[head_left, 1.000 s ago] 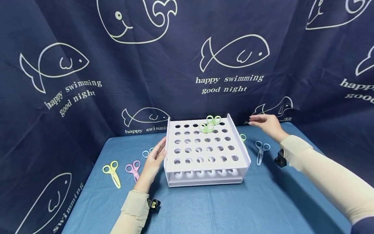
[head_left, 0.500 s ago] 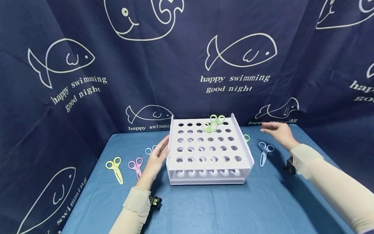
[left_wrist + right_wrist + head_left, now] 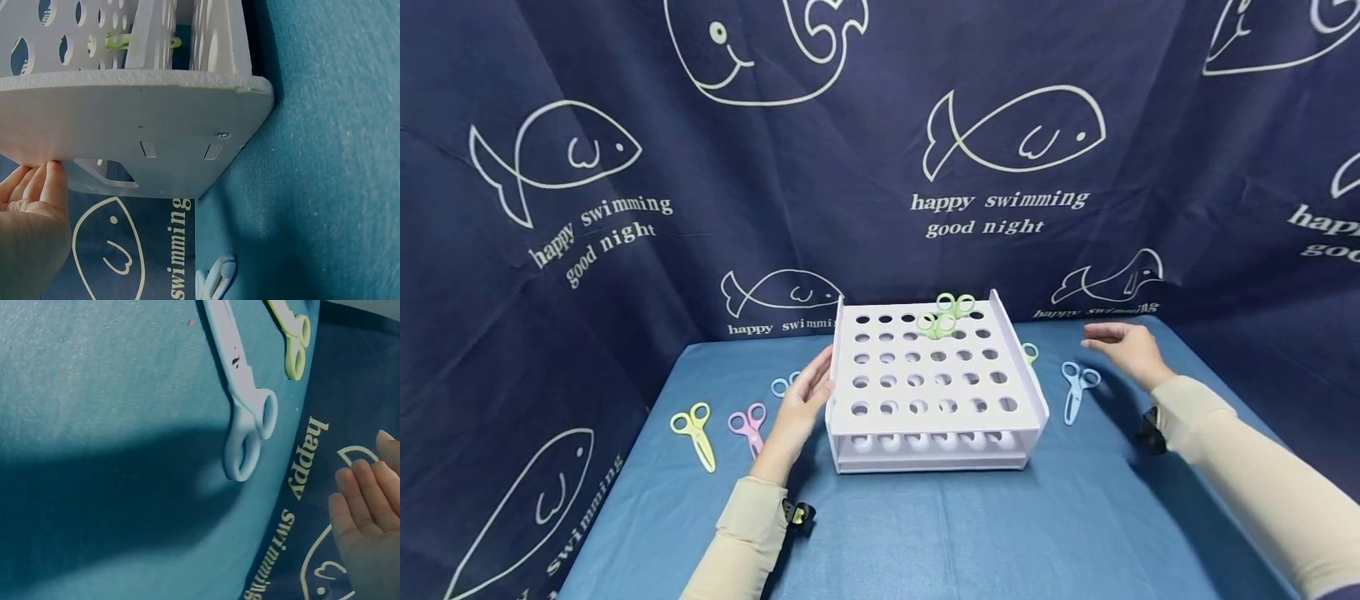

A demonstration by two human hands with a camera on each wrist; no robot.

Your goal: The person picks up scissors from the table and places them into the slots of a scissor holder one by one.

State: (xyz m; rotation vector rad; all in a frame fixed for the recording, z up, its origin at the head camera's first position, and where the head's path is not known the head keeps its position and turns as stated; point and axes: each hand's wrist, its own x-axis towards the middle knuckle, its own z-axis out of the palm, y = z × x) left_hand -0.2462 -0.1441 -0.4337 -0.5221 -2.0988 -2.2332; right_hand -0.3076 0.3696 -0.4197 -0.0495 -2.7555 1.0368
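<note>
A white rack (image 3: 880, 425) with rows of round holes stands mid-table. Two pairs of green scissors, a front pair (image 3: 936, 331) and a rear pair (image 3: 956, 312), stand handles-up in its back holes. My left hand (image 3: 793, 419) touches the rack's left side panel; in the left wrist view its fingertips rest against that white panel (image 3: 100, 125). My right hand (image 3: 1131, 357) hovers beyond the rack's right side with nothing in it, fingers fairly straight in the right wrist view. Nearest to it lie light-blue scissors (image 3: 1073, 402), flat on the cloth.
More green scissors (image 3: 1033, 349) lie right of the rack, partly hidden by it. On the left lie yellow scissors (image 3: 702, 442), pink scissors (image 3: 749, 423) and blue scissors (image 3: 780, 389), the blue partly behind my hand. A dark-blue printed curtain (image 3: 865, 225) backs the table.
My right hand has moved right and lower, away from the rack and nearer the light-blue scissors. The left hand stays at the rack. The head view has shifted slightly.
</note>
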